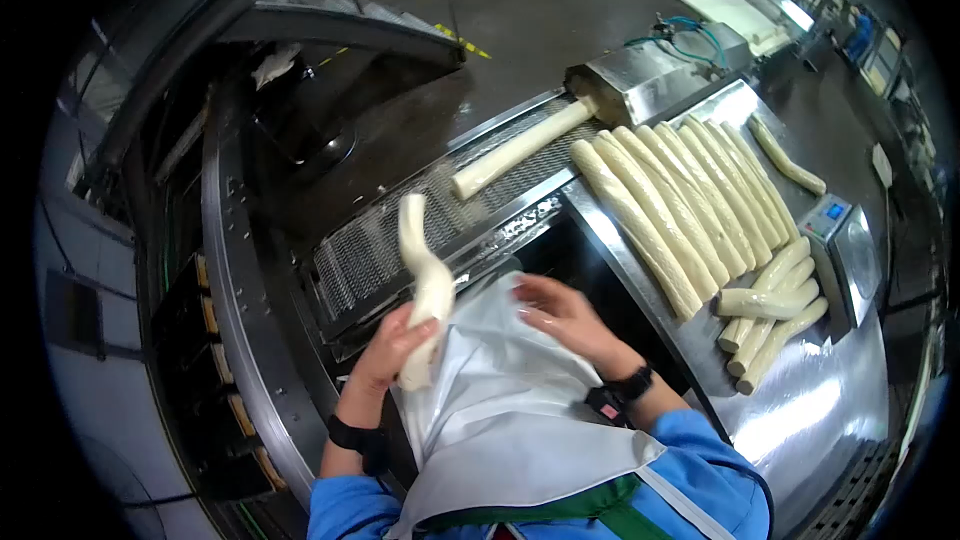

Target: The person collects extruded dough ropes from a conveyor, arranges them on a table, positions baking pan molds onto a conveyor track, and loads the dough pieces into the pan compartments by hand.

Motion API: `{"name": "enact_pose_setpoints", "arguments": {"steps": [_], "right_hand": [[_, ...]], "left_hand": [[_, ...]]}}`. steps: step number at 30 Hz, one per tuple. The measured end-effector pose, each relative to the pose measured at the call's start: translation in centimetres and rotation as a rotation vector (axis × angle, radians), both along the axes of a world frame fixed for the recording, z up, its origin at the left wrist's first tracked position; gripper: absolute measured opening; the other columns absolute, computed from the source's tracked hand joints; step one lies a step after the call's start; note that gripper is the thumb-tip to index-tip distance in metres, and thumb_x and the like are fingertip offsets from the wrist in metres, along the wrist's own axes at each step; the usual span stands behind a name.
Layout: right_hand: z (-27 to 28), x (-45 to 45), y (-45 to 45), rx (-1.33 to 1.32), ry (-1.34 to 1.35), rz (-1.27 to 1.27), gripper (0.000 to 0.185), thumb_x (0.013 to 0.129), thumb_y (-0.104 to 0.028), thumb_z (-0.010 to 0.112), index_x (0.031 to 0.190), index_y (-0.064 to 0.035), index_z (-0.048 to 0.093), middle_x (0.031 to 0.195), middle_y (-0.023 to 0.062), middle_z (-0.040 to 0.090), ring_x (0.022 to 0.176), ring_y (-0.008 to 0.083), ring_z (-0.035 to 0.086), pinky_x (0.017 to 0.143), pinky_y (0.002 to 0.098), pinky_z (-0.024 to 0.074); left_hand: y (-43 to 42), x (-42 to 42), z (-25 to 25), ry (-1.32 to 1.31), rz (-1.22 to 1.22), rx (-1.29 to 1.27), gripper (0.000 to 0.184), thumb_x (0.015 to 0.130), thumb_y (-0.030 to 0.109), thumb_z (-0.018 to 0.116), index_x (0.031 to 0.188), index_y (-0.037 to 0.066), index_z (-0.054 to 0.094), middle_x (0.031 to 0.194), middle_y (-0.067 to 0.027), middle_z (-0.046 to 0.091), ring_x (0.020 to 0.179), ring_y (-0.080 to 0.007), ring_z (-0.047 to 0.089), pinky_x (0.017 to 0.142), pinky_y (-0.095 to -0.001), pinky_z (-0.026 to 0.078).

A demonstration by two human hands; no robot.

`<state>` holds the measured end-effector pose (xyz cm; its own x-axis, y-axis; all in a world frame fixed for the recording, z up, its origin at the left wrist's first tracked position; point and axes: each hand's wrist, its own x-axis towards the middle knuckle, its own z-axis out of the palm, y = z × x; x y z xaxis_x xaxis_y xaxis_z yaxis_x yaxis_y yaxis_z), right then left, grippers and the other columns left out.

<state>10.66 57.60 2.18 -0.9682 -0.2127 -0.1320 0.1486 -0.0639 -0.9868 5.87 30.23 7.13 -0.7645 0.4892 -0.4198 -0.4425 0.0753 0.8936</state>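
My left hand (pixel 402 345) is closed around the lower part of a thick, pale cream rope (pixel 430 285), cheese or dough by its look. The rope bends in an S and its upper end hangs over the mesh conveyor. My right hand (pixel 568 322) is open beside the white apron (pixel 510 370), fingers apart and slightly curled, holding nothing. Ahead on the mesh conveyor (pixel 365 260) lies a straight pale rope (pixel 520 148), reaching from the mouth of a steel machine (pixel 655 80).
Several long pale ropes (pixel 660 210) lie side by side on the steel table (pixel 800 440) to the right. Shorter pieces (pixel 775 310) are piled in front of a digital scale (pixel 845 240). A curved metal rail (pixel 235 330) runs along the left. Another person (pixel 858 35) is far off.
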Motion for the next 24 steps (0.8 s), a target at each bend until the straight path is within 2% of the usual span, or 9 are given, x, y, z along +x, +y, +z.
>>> {"name": "enact_pose_setpoints", "arguments": {"steps": [2, 6, 9, 13, 17, 20, 22, 23, 24], "right_hand": [[0.8, -1.3, -2.9, -0.622, -0.313, 0.117, 0.058, 0.095, -0.044, 0.049, 0.133, -0.0007, 0.042, 0.121, 0.0147, 0.055, 0.112, 0.0226, 0.054, 0.096, 0.0374, 0.0456], [4.4, -3.3, -1.3, -1.111, -0.364, -0.018, 0.047, 0.090, -0.028, 0.054, 0.128, -0.0015, 0.042, 0.101, 0.0148, 0.059, 0.087, 0.0212, 0.061, 0.083, 0.0349, 0.0511], [8.3, -1.0, 2.6, -0.776, -0.001, -0.299, 0.045, 0.080, -0.014, 0.062, 0.119, -0.0022, 0.043, 0.089, 0.0112, 0.057, 0.070, 0.0171, 0.060, 0.063, 0.0330, 0.0547], [9.4, 2.6, 10.1, -0.625, 0.305, -0.653, 0.041, 0.077, -0.013, 0.064, 0.112, 0.0019, 0.047, 0.089, 0.0124, 0.058, 0.064, 0.0184, 0.060, 0.062, 0.0338, 0.0546], [6.6, 5.8, 17.8, -0.455, 0.374, -1.356, 0.026, 0.078, -0.007, 0.060, 0.101, 0.0017, 0.053, 0.089, 0.0120, 0.059, 0.073, 0.0192, 0.060, 0.064, 0.0331, 0.0532], [-0.5, 9.3, 23.9, -0.327, 0.295, -1.472, 0.056, 0.079, -0.012, 0.065, 0.126, 0.0041, 0.038, 0.100, 0.0158, 0.058, 0.090, 0.0251, 0.061, 0.076, 0.0353, 0.0527], [-0.5, 9.6, 23.0, 0.300, 0.202, -1.640, 0.066, 0.079, -0.019, 0.066, 0.132, 0.0061, 0.035, 0.106, 0.0186, 0.059, 0.100, 0.0299, 0.057, 0.085, 0.0396, 0.0488], [-0.1, 9.9, 22.8, 0.300, 0.198, -1.639, 0.066, 0.079, -0.019, 0.066, 0.132, 0.0061, 0.035, 0.106, 0.0186, 0.059, 0.100, 0.0299, 0.057, 0.085, 0.0396, 0.0488], [1.1, 10.3, 22.1, 0.815, 0.074, -1.513, 0.068, 0.079, -0.025, 0.066, 0.133, 0.0054, 0.037, 0.109, 0.0200, 0.058, 0.104, 0.0325, 0.055, 0.089, 0.0409, 0.0461]], "left_hand": [[3.1, 0.4, 2.2, -0.010, -0.173, 0.097, 0.039, 0.085, 0.013, 0.065, 0.118, -0.001, 0.049, 0.086, -0.0039, 0.060, 0.069, -0.0107, 0.058, 0.061, -0.0245, 0.049], [7.6, 1.0, 3.9, 0.214, -0.612, 0.118, 0.063, 0.081, 0.008, 0.068, 0.135, -0.001, 0.037, 0.099, -0.0048, 0.059, 0.072, -0.0100, 0.059, 0.067, -0.0238, 0.050], [9.3, 1.6, 3.7, 0.279, -0.673, 0.234, 0.076, 0.079, 0.007, 0.069, 0.143, 0.003, 0.028, 0.103, -0.0060, 0.059, 0.078, -0.0087, 0.059, 0.071, -0.0229, 0.049], [8.4, 0.0, 2.4, 0.121, -0.787, 0.020, 0.077, 0.080, 0.005, 0.069, 0.145, 0.008, 0.029, 0.113, -0.0091, 0.060, 0.085, -0.0089, 0.059, 0.078, -0.0239, 0.048], [7.5, -1.2, -0.4, 0.214, -0.631, 0.001, 0.063, 0.083, 0.003, 0.066, 0.139, 0.006, 0.039, 0.112, -0.0083, 0.061, 0.086, -0.0086, 0.058, 0.080, -0.0234, 0.048], [6.5, -2.7, -1.7, 0.298, -0.452, -0.081, 0.055, 0.084, -0.001, 0.062, 0.136, 0.003, 0.043, 0.107, -0.0090, 0.061, 0.088, -0.0088, 0.057, 0.082, -0.0245, 0.049], [6.3, -3.5, -1.8, 0.238, -0.362, -0.068, 0.053, 0.085, -0.001, 0.061, 0.135, 0.002, 0.044, 0.106, -0.0092, 0.061, 0.088, -0.0085, 0.057, 0.081, -0.0238, 0.049], [6.2, -3.8, -1.7, 0.177, -0.268, -0.058, 0.051, 0.085, -0.002, 0.060, 0.134, 0.002, 0.044, 0.105, -0.0094, 0.061, 0.088, -0.0082, 0.057, 0.081, -0.0232, 0.048], [6.0, -4.4, -2.0, 0.219, -0.258, -0.041, 0.049, 0.086, -0.001, 0.059, 0.133, 0.001, 0.045, 0.104, -0.0088, 0.061, 0.088, -0.0088, 0.057, 0.080, -0.0229, 0.048]]}}
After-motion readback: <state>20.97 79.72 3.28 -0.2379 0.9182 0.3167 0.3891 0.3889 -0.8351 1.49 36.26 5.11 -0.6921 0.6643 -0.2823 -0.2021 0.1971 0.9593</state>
